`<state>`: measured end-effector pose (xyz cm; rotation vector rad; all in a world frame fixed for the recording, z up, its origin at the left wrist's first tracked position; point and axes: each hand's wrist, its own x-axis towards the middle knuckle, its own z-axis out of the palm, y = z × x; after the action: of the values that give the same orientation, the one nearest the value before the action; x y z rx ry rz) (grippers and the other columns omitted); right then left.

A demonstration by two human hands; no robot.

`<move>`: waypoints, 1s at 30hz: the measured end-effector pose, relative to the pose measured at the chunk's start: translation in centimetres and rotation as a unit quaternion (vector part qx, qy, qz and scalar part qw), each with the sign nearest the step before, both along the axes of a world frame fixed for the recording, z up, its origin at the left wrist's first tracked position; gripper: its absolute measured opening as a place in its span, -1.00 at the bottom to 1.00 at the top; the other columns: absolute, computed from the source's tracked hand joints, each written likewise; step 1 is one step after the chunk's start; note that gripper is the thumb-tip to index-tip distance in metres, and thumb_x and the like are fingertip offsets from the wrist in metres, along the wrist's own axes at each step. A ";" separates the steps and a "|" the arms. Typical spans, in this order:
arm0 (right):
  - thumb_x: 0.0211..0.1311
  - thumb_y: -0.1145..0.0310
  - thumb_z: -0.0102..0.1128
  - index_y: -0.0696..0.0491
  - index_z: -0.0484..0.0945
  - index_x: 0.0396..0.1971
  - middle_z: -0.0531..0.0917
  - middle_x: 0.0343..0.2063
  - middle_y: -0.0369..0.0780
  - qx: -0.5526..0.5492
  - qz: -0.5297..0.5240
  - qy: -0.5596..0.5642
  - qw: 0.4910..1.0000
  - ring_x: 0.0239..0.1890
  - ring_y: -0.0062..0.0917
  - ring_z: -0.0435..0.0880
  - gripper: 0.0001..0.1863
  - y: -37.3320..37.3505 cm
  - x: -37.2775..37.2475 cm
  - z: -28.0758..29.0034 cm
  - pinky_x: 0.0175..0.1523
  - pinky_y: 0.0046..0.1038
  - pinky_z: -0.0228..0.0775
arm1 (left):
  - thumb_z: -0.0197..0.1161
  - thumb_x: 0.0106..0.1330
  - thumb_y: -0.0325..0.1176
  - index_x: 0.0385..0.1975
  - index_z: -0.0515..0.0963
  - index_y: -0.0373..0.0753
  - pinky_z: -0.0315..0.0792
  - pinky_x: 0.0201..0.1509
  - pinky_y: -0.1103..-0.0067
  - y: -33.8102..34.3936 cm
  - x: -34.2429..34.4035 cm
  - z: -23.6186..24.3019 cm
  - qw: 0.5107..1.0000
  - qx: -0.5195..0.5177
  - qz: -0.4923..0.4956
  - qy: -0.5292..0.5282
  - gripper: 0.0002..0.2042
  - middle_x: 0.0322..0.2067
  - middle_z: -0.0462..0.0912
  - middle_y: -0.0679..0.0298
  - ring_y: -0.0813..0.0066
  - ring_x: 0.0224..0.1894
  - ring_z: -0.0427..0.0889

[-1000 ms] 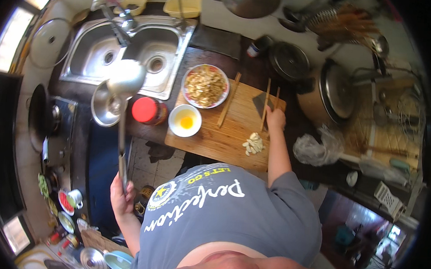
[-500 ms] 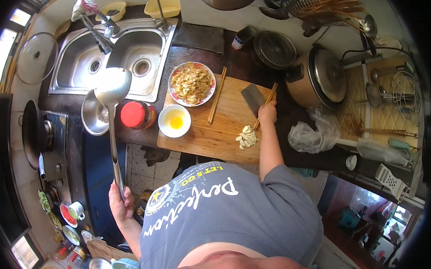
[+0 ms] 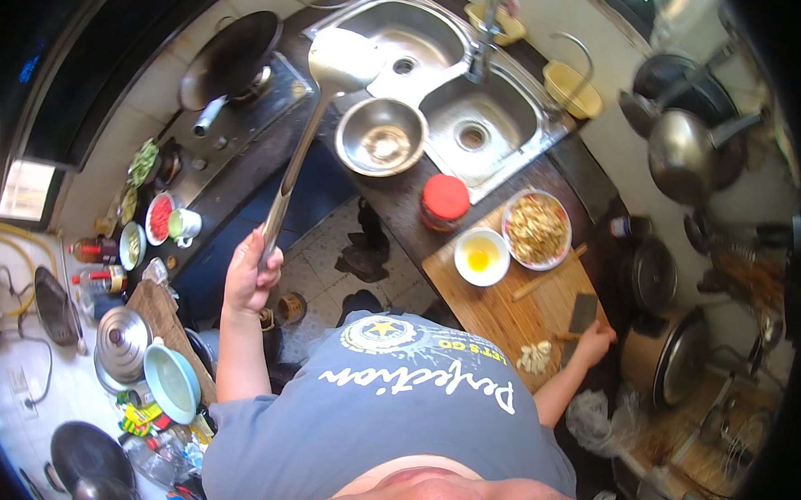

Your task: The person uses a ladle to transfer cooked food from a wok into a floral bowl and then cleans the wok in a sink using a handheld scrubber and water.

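My left hand [image 3: 256, 274] is closed firmly around the lower end of the handle of a long, silver metal ladle [image 3: 345, 61]. I have it raised so that its round head shows beyond the round stainless-steel bowl [image 3: 357, 137], in front of the near rim of the double steel sink [image 3: 444, 116]; I can't tell from here how high it hangs.

My right hand [image 3: 597, 342] is at the right edge of the pale wooden cutting board [image 3: 488, 313], its fingers closed on slim, light-brown wooden chopsticks [image 3: 566, 337], one thin end of which pokes out to the left. Just beside those fingers lies a cleaver with a dark rectangular blade [image 3: 583, 312]; whether I also touch its handle, I can't tell.

Near that hand I see a small heap of peeled, cream-coloured garlic cloves [image 3: 534, 357] on the board. Farther along sit a small white bowl holding a yellow egg yolk [image 3: 479, 260] and, next to it, a red-patterned plate heaped with chopped brown food [image 3: 536, 228]. A second pair of wooden chopsticks [image 3: 549, 273] lies slantwise beside the plate. On the dark tabletop [image 3: 394, 195], a red-lidded jar [image 3: 446, 198] stands between the steel bowl and the board.
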<state>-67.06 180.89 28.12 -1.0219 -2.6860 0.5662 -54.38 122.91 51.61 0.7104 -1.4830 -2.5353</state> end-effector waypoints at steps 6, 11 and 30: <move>0.10 0.23 0.05 0.10 0.40 -0.33 0.55 -0.54 -0.11 -0.043 0.065 0.156 0.985 -0.51 -0.38 0.53 -0.75 -8.8 -1.5 6.5 -0.38 -0.41 0.33 | 0.04 0.22 -0.25 -0.08 0.38 -0.15 0.00 -0.78 0.91 -16.0 -2.9 3.2 0.945 -0.287 0.154 -0.009 -0.71 -0.67 0.39 0.41 0.84 -0.81 0.14; 0.17 0.34 0.00 0.19 0.42 -0.31 0.52 -0.47 -0.27 -0.144 0.168 0.302 0.927 -0.46 -0.66 0.45 -0.79 -23.4 -2.9 12.4 -0.35 -0.61 0.34 | 0.17 0.04 -0.23 -0.09 0.43 -0.15 0.38 -0.33 0.57 -33.7 -8.5 2.3 0.706 -0.670 0.132 -0.189 -0.61 -0.43 0.60 0.22 0.47 -0.45 0.55; 0.14 0.08 -0.02 0.04 0.36 -0.38 0.49 -0.63 -0.21 -0.725 -0.185 0.003 0.664 -0.78 -0.69 0.36 -0.69 -56.6 -11.1 0.1 -0.83 -0.80 0.04 | 0.18 0.02 -0.24 -0.17 0.46 -0.07 0.42 -0.29 0.43 -47.3 -16.1 -2.6 0.461 -0.873 0.015 -0.157 -0.68 -0.20 0.48 0.24 0.23 -0.34 0.54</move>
<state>-78.17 124.26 28.23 -1.6460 -1.3910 2.6672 -70.44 75.66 49.00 0.5539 -2.7389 0.2255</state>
